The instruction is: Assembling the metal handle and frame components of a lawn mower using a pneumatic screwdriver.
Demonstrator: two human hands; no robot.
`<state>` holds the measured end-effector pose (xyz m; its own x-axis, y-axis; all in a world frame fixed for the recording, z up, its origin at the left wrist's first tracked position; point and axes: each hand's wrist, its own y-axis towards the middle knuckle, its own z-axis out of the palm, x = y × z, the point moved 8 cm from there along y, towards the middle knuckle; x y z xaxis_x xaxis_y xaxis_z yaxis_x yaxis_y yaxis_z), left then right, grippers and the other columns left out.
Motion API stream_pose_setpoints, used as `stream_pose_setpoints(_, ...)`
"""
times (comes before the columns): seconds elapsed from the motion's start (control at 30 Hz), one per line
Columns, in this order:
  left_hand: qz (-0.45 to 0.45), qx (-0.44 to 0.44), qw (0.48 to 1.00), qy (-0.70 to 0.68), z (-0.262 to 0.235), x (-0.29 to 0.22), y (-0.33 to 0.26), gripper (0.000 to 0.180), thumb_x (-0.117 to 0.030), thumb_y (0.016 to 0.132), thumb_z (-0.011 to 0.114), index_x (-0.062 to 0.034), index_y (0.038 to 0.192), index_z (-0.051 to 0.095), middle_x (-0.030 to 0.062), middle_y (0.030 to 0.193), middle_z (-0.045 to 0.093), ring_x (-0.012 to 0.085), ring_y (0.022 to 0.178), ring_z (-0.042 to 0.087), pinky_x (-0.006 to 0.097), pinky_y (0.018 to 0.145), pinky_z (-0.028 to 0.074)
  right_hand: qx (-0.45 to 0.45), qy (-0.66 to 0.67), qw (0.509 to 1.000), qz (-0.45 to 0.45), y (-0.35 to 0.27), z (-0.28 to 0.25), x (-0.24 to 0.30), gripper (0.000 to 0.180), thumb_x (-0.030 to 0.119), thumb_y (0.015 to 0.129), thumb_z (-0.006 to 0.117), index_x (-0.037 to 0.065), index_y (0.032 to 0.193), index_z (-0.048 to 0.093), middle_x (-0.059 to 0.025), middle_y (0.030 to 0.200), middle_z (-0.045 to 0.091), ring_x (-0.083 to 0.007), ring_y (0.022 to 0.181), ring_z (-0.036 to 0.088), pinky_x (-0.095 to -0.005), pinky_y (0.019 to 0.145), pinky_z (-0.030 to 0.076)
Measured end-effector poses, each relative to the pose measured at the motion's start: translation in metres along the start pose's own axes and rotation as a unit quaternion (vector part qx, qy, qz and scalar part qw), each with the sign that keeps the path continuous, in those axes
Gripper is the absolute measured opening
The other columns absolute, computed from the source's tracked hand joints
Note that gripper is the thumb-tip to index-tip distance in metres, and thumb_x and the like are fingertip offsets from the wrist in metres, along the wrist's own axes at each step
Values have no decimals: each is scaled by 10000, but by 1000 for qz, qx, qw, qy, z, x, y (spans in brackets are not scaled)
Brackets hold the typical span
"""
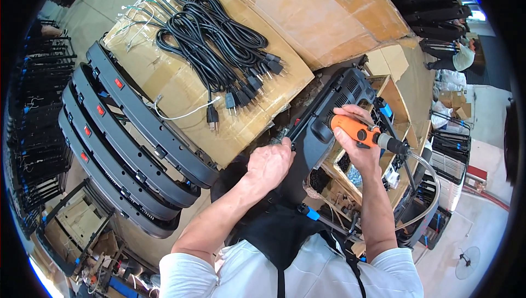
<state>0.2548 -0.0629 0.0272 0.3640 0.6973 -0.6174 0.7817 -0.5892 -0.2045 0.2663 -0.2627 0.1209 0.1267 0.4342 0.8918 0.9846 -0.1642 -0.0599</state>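
In my right hand (359,142) is an orange pneumatic screwdriver (353,129), its dark rear end joined to a clear hose (435,188). The tool lies across the lower part of a black plastic housing (342,92) with vent slots and a small red switch; its tip is hard to make out against the dark plastic. My left hand (269,162) is closed at the near left end of this housing, thumb on its edge, the other fingers partly hidden. Left of it, several similar curved black housings (159,117) with red switches stand side by side.
Bundled black power cords (213,43) with plugs and bare white ends lie on a cardboard box (246,125). A divided wooden bin (402,98) of small parts stands at the right. Black frames (44,117) are stacked far left. Another person (463,57) is at the far right.
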Motion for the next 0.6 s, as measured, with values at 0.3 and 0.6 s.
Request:
stream_pose_setpoints(0.3, 13, -42, 998, -34, 3, -5, -6, 298, -278, 998, 674, -33, 893, 539, 146, 592, 645, 317, 563, 700, 436, 504, 553, -10, 42, 999, -11, -6, -10, 0, 530, 58, 902, 795, -11, 1370, 555, -165, 1311, 691, -241, 1216, 660, -397, 1091, 523)
stream_pose_setpoints(0.6, 6, -43, 998, -51, 6, 3, -2, 292, -271, 1001, 676, -26, 909, 548, 156, 630, 664, 323, 590, 706, 435, 532, 569, -3, 8, 1000, -23, 1, -3, 0, 518, 77, 915, 788, -5, 1367, 549, -165, 1309, 694, -248, 1225, 660, -400, 1089, 518)
